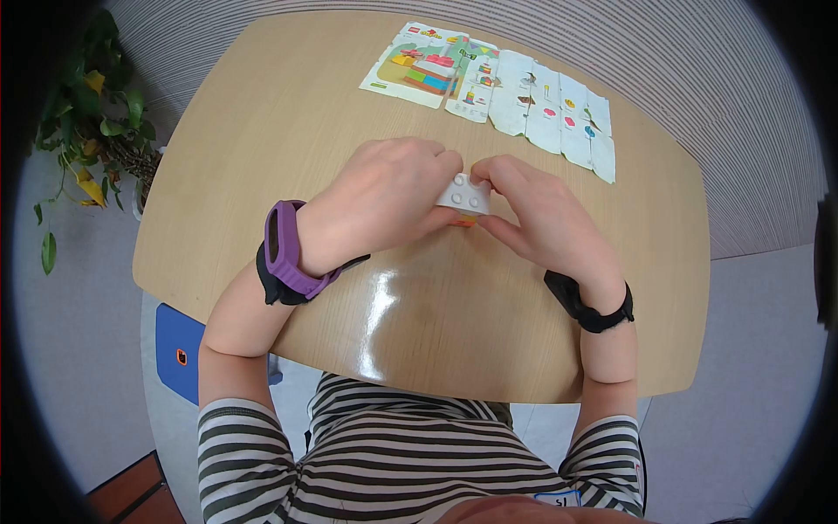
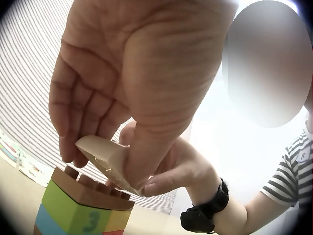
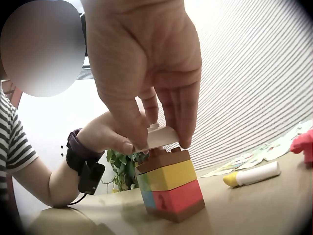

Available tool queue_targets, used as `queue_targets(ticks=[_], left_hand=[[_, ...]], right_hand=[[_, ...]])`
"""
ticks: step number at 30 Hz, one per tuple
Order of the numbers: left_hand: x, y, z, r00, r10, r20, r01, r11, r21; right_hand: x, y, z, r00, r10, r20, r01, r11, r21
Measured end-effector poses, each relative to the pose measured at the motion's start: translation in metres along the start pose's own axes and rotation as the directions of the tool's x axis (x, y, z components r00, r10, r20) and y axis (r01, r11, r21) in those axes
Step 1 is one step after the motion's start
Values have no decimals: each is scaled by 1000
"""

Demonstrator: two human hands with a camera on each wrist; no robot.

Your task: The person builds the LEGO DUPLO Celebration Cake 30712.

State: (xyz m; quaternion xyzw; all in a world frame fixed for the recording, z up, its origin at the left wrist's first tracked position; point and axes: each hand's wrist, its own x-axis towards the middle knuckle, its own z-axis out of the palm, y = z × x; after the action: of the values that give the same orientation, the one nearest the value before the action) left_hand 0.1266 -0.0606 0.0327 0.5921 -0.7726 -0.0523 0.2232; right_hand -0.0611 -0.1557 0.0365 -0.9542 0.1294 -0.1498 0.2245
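Observation:
Both hands pinch a white brick [image 1: 464,194] from its two sides, the left hand [image 1: 382,194] on the left and the right hand [image 1: 552,214] on the right. In the left wrist view the white brick [image 2: 108,159] is tilted over a stack, above the studs of its brown top brick [image 2: 93,191]. Below the brown layer, the right wrist view shows a yellow brick [image 3: 173,175], a red brick [image 3: 181,197] with a 2, and a brown base. Green and blue bricks show on the stack's other side; the green brick [image 2: 68,208] bears a 3.
Unfolded instruction sheets [image 1: 419,65] lie along the table's far edge. In the right wrist view, a white stick with a yellow tip [image 3: 254,175] lies beside the stack, with a red piece [image 3: 304,147] farther right. A plant [image 1: 96,122] stands left of the table.

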Motion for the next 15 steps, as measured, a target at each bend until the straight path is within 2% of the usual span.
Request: queue_targets(ticks=[15], left_hand=[[-1, 0, 2, 1000, -11, 22, 11, 1000, 25]], right_hand=[[0, 2, 2, 1000, -13, -14, 13, 1000, -21]])
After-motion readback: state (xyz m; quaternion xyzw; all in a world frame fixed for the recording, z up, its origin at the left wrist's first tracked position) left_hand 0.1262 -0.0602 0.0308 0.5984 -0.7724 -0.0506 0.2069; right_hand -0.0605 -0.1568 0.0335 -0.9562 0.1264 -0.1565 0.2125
